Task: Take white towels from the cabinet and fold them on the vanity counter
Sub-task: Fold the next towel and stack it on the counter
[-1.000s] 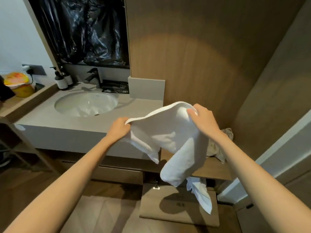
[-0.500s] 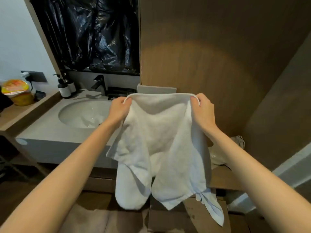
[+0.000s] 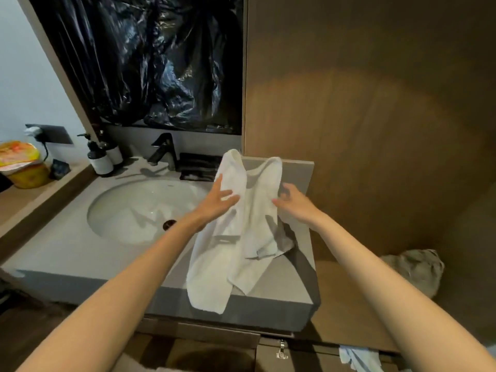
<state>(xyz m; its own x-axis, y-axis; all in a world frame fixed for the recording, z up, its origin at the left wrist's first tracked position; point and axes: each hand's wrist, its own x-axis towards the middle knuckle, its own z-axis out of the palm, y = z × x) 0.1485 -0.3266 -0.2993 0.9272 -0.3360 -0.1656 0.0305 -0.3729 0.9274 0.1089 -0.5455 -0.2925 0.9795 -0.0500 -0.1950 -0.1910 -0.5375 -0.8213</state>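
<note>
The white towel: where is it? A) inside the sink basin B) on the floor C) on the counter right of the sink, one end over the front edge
C: the white towel lies on the vanity counter beside the sink, its lower end hanging past the front edge.

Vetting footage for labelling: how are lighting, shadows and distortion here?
Head view: warm light pools on the wood panel, corners dim; a dark shadow crosses the white towel and counter beneath the right hand; black plastic glints; wide-angle lens bends the edges.
</note>
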